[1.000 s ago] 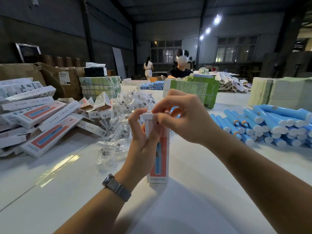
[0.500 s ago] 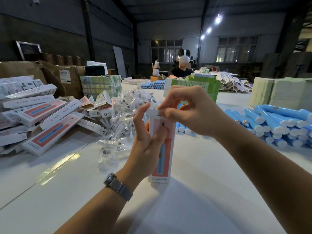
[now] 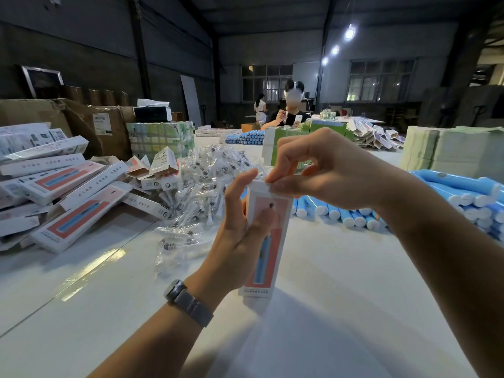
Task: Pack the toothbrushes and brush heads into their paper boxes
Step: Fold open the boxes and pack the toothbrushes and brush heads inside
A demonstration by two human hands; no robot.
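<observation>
Right now the closing step is in hand: one box (image 3: 266,241) stands upright on the white table (image 3: 341,309), just in front of the person, and both hands are on it. The left hand (image 3: 242,236) wraps the box's left side, thumb across the printed front, fingers behind, holding it steady. The right hand (image 3: 313,173) comes over from above, thumb and forefinger pinching at the top flap, which looks nearly down. Whether the flap's tongue is already tucked in I cannot tell; the fingers cover that edge. What is inside the box is also hidden.

My reading is that this box is filled and being shut, so this cycle is near its end. The next move calls for a firm push on the flap until it seats, while the left hand keeps the box from tipping or buckling, as thin card dents easily. After that the box would go to the packed boxes (image 3: 62,192) heaped at the left.

Plenty of work seems to remain. Blue toothbrushes (image 3: 458,197) lie in rows at the right, behind the right forearm, and brush heads (image 3: 201,184) in clear wrappers sit in a loose pile between the heap and the hands. Another person (image 3: 289,113) sits at the far end of the table.
</observation>
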